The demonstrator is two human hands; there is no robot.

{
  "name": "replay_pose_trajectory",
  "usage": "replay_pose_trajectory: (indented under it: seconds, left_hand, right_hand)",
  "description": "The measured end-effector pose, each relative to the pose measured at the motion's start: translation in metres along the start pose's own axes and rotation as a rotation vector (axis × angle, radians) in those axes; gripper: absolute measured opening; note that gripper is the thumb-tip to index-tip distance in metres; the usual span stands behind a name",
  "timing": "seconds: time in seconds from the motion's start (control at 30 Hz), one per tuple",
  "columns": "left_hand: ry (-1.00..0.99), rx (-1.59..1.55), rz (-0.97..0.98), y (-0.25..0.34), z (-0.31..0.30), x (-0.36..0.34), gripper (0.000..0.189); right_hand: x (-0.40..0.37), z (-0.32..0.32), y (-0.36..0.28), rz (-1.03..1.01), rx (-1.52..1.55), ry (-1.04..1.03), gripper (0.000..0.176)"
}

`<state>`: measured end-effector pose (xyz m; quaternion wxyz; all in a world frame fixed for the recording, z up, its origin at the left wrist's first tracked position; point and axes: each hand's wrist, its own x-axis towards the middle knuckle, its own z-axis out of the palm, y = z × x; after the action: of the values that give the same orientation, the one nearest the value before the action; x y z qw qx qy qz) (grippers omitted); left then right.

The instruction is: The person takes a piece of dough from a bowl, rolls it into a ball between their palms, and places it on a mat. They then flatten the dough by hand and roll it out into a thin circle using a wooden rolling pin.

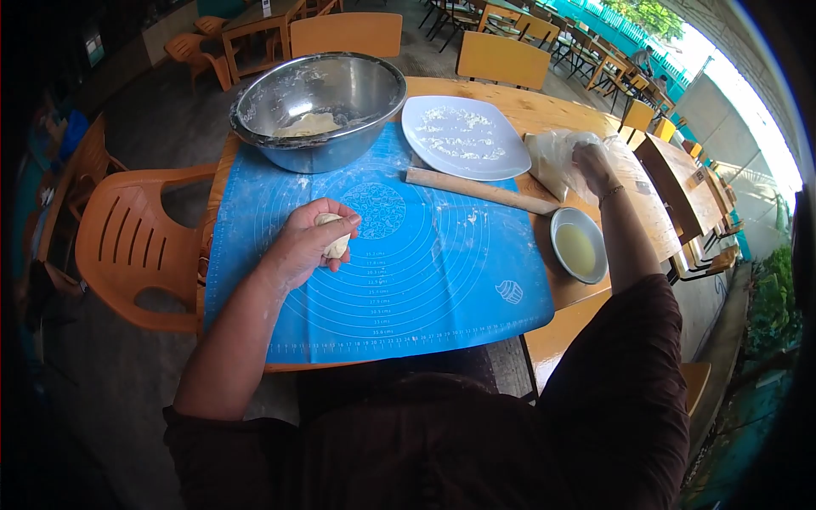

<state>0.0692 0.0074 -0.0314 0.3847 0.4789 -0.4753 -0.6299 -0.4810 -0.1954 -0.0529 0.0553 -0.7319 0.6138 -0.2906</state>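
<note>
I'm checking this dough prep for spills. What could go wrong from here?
The right hand is at the plastic bag, and its forearm passes beside the small bowl of yellowish liquid near the table edge; pulling back could tip it. The dough ball in the left hand might slip onto the blue mat.

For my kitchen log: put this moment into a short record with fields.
left hand: closed around a dough ball, over the blue mat
right hand: at the plastic bag on the table; grip unclear
metal bowl: on the mat's far left corner, dough lump inside
white plate: floury, right of the bowl
rolling pin: lying across the mat's far right corner
small bowl: right of the mat, holds yellowish liquid
</note>
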Motion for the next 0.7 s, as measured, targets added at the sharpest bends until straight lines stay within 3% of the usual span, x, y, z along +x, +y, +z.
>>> replay_pose_trajectory:
  seconds: [0.03, 0.1, 0.13, 0.17, 0.3, 0.37, 0.4, 0.43, 0.5, 0.53, 0.57, 0.63, 0.7]
  left_hand:
    - [0.005, -0.003, -0.001, 0.000, -0.001, 0.001, 0.024]
    - [-0.024, 0.000, 0.004, 0.000, -0.002, 0.003, 0.025]
    - [-0.019, 0.000, 0.000, 0.000, -0.003, 0.003, 0.025]
    - [-0.027, 0.006, -0.001, 0.000, -0.003, 0.003, 0.025]
    - [-0.059, 0.006, 0.021, -0.001, -0.006, 0.006, 0.028]
    - [-0.060, 0.017, 0.015, -0.002, -0.006, 0.007, 0.027]
    - [-0.063, 0.027, 0.014, -0.002, -0.006, 0.008, 0.027]
    - [-0.065, 0.026, 0.012, -0.001, -0.005, 0.008, 0.027]
    - [-0.092, 0.068, 0.016, 0.000, -0.005, 0.007, 0.024]
    - [-0.087, 0.067, 0.014, 0.000, -0.006, 0.007, 0.024]
    - [-0.092, 0.074, 0.021, 0.000, -0.006, 0.007, 0.025]
    - [-0.098, 0.083, 0.025, -0.001, -0.006, 0.007, 0.025]
    - [-0.108, 0.072, 0.032, -0.001, -0.007, 0.008, 0.025]
  right_hand:
    - [0.008, -0.002, 0.001, -0.004, 0.001, -0.005, 0.024]
    - [0.016, -0.012, -0.024, 0.018, -0.354, 0.093, 0.029]
    - [0.036, -0.013, -0.012, 0.211, -0.390, 0.039, 0.031]
    - [0.041, -0.018, -0.023, 0.265, -0.497, 0.021, 0.032]
    - [0.063, -0.026, -0.036, 0.278, -0.490, 0.229, 0.023]
    - [0.078, -0.024, -0.006, -0.135, -0.445, -0.246, 0.012]
    - [0.064, -0.029, -0.039, -0.426, -1.095, -0.359, 0.008]
    - [0.073, -0.020, -0.008, -0.424, -1.095, -0.361, 0.008]
    - [0.102, 0.009, 0.080, -0.439, -0.710, -0.325, 0.007]
    - [0.082, 0.000, 0.039, -0.273, -0.535, -0.456, 0.014]
    - [0.078, 0.003, 0.040, -0.276, -0.532, -0.460, 0.014]
    - [0.073, 0.008, 0.056, 0.097, -0.327, -0.283, 0.011]
    - [0.067, 0.010, 0.045, 0.118, -0.447, -0.212, 0.015]
